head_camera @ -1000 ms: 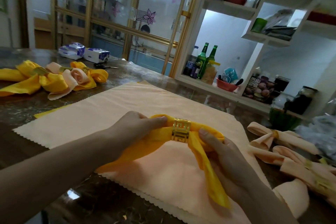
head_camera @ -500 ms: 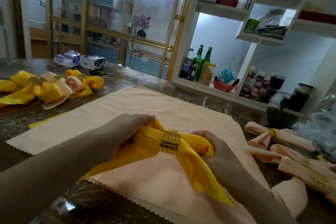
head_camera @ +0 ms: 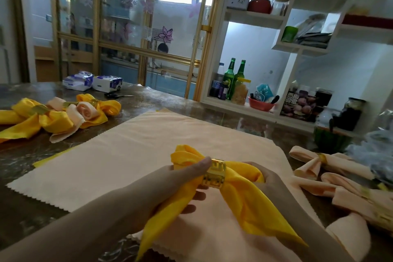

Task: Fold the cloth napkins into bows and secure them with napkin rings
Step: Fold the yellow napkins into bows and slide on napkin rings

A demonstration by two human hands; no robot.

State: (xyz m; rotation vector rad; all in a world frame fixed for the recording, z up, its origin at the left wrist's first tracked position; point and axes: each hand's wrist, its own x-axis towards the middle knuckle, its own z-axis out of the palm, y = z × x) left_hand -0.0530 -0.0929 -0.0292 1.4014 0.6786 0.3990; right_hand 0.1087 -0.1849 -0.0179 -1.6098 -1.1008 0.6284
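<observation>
Yellow napkin (head_camera: 240, 193) was held by left hand (head_camera: 180, 178) and, seemingly, right hand (head_camera: 270, 178), flanking the napkin ring (head_camera: 214, 174); the ring could be dragged off-centre by uneven pulling.

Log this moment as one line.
left hand: grips yellow napkin beside gold napkin ring | right hand: grips napkin's right loop | ring: on napkin's middle | under: peach cloth

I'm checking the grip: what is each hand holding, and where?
The left hand grips the yellow napkin left of its gold ring; the right hand grips it right of the ring.
</observation>
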